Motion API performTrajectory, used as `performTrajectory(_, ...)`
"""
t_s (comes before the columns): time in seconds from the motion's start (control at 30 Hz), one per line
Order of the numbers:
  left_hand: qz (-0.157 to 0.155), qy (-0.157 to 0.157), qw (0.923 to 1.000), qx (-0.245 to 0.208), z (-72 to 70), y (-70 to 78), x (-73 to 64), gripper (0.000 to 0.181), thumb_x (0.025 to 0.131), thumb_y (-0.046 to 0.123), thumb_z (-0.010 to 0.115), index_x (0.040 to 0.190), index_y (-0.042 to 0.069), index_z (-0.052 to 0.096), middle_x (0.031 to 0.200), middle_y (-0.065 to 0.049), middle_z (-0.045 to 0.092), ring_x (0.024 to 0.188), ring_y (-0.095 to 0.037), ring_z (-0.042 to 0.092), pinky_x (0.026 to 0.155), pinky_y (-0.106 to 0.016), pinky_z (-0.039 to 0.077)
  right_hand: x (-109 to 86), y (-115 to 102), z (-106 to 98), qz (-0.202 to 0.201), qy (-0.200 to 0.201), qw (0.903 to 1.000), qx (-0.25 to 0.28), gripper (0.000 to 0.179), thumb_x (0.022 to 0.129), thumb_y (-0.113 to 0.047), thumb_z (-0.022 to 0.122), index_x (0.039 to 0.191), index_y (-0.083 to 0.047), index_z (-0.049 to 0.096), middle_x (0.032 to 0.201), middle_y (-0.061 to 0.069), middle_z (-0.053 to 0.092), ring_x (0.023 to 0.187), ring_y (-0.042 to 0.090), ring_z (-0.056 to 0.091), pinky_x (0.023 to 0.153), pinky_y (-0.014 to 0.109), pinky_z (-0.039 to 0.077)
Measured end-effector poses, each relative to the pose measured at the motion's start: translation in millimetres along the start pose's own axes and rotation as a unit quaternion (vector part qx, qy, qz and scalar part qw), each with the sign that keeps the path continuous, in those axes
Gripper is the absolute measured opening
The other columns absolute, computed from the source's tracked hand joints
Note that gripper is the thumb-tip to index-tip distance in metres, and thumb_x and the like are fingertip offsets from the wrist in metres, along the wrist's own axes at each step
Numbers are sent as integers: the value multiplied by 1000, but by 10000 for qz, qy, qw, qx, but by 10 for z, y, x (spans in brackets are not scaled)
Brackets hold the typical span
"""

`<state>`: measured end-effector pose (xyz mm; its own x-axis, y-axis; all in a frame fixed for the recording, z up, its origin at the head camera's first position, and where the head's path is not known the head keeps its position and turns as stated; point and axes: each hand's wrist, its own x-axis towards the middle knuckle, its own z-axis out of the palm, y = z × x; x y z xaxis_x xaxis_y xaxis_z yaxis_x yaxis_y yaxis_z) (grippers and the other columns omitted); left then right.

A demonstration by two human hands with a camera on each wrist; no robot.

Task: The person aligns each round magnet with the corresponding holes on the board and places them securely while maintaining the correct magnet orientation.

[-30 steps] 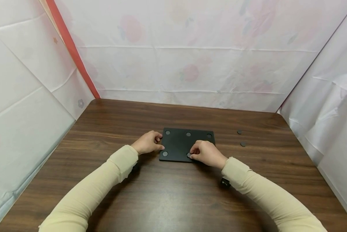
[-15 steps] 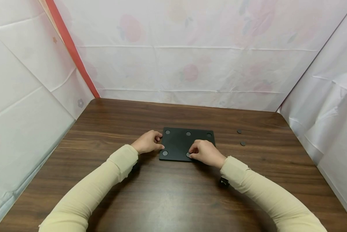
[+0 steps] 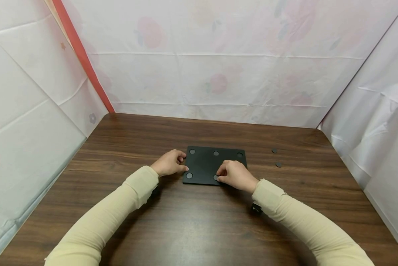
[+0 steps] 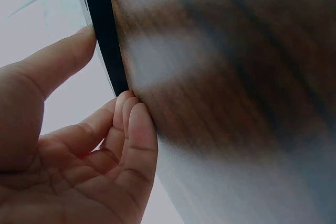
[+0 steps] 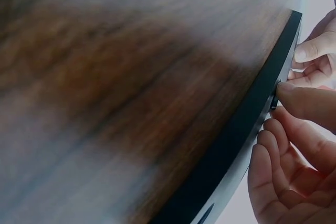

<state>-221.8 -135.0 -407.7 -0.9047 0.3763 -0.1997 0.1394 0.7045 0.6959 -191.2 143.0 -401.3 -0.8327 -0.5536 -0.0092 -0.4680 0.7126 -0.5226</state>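
Observation:
A flat black rectangular board [image 3: 203,165] with round recesses lies on the table. At its left edge rests my left hand [image 3: 169,162], thumb and bent fingertips against the side, as the left wrist view [image 4: 94,145] also shows. My right hand [image 3: 236,175] pinches a small dark grey disc [image 3: 215,177] between thumb and index finger at the board's front middle recess. In the right wrist view the disc [image 5: 274,102] stands tilted at the board's surface. Grey discs fill the front left, back left and back middle recesses; the back right one looks darker. My right hand covers the front right corner.
Two loose dark discs, one farther back [image 3: 274,151] and one nearer [image 3: 278,164], lie on the wooden table [image 3: 145,133] right of the board. White patterned sheets [image 3: 199,74] hang behind and on both sides of the table.
Over the last second my right hand has shifted very slightly left and lowered the disc closer to the front middle recess. My left hand has stayed at the board's edge.

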Motion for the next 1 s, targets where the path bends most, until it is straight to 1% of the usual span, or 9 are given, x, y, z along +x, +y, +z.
performTrajectory(0.33,13,1,10000,-12,10,-17,18,56,91,13,75,137,-8,52,112,-13,56,100,-25,53,86,-39,46,3,-1,3,-10,-8,10000,-58,8,87,-11,78,95,-9,77,92,-3,64,77,8,61,71,28,53)
performTrajectory(0.57,-25,-19,10000,-52,2,-11,8,56,90,13,75,137,-8,52,112,-13,55,99,-25,52,84,-38,46,6,0,-3,-15,-36,10000,-63,9,87,-11,78,96,-9,78,92,-3,64,77,9,61,70,28,53)
performTrajectory(0.7,4,-39,10000,-63,1,-9,7,57,90,13,75,137,-8,51,111,-13,55,98,-25,52,83,-38,46,9,-1,-8,-22,-66,10000,-60,10,88,-11,77,97,-9,78,91,-3,63,76,8,60,69,28,52)
performTrajectory(1.0,-14,-27,10000,-20,-1,-14,2,57,91,13,75,138,-8,52,112,-13,55,99,-25,53,85,-39,46,8,4,-22,-8,-85,10000,11,9,88,-12,77,97,-9,77,91,-3,63,76,8,60,69,27,52)
